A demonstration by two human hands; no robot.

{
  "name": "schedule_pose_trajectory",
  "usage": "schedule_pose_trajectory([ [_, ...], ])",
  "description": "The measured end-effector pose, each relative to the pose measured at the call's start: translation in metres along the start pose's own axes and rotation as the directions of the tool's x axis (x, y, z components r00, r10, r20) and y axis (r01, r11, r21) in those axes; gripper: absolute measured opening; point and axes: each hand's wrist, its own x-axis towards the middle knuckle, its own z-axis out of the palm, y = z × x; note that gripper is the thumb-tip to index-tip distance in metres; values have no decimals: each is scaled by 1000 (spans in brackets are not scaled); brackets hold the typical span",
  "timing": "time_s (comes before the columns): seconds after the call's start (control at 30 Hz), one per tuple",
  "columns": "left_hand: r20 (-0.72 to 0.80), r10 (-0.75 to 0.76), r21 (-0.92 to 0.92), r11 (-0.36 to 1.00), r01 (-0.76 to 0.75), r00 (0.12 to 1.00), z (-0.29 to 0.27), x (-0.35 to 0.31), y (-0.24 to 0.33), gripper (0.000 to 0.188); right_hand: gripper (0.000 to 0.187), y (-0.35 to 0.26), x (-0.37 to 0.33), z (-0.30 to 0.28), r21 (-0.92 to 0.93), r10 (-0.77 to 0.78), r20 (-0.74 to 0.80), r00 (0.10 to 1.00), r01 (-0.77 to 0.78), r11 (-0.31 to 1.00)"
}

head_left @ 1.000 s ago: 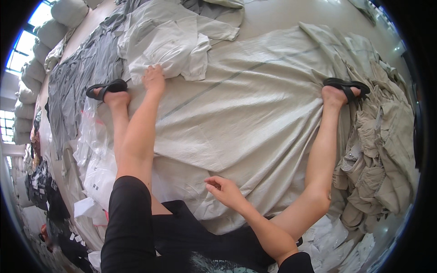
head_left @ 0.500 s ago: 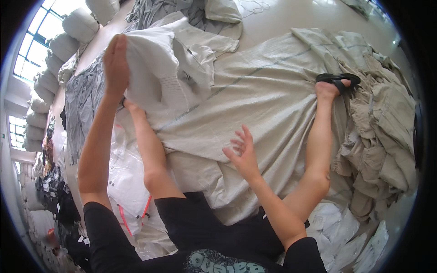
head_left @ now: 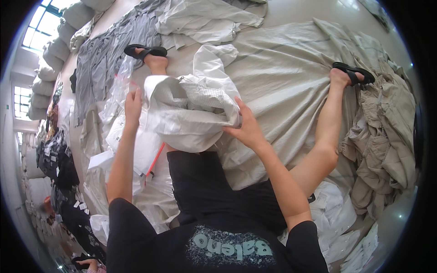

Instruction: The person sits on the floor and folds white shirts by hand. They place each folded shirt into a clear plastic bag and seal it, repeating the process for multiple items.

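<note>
The right hand (head_left: 249,129) grasps the rim of a white garment (head_left: 182,132) between thumb and fingers, at its three o'clock edge, its forearm slanting toward eleven. The left hand (head_left: 132,109) stands at nine o'clock beside the opposite edge, fingers together, forearm pointing near twelve; whether it grips fabric cannot be told. The garment is bunched above the left leg, its opening showing a gridded lining, one sleeve stretching toward one o'clock.

A wrinkled beige sheet (head_left: 282,109) spreads from there to the right leg, at two to three o'clock; past its far edge, glossy floor (head_left: 296,11) shows at one. Grey garments (head_left: 109,68) border the space at ten, a tan heap (head_left: 382,141) at three, wrapped packs (head_left: 332,209) at four, clear plastic with a red strip near eight.

Pale lettering, upside down, crosses the black shirt (head_left: 150,245) toward six. Small white tags dot the dark clothes (head_left: 57,168) at eight.
</note>
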Motion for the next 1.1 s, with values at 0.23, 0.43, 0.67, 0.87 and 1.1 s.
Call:
schedule_pose_trajectory([
  [0.23, -79, 165, 231, 962, -143, 983, 18, -174, 36, 73, 92, -9, -6, 20, -66, 47, -171, 984, -59, 996],
  [0.43, -36, 163, 246, 958, -149, 986, 18, -156, 16, 60, 59, -45, 8, 28, -282, -553, 76, 830, 550, 786],
  [0.67, 468, -17, -429, 870, 244, 884, -1, -82, 53, 35, 34, -43, 44, 75, -425, -323, 304, 897, 430, 796],
  [0.87, 202, -3, -235, 971, 52, 979, -14, -78, 77, 38, 23, -121, 10, 35, -15, -589, 446, 674, 663, 748],
  [1.1, 709, 594, 58, 489, -870, 381, -26, -183, 200, 56, 17, -128, 12, 19, 124, -622, 414, 664, 636, 762],
])
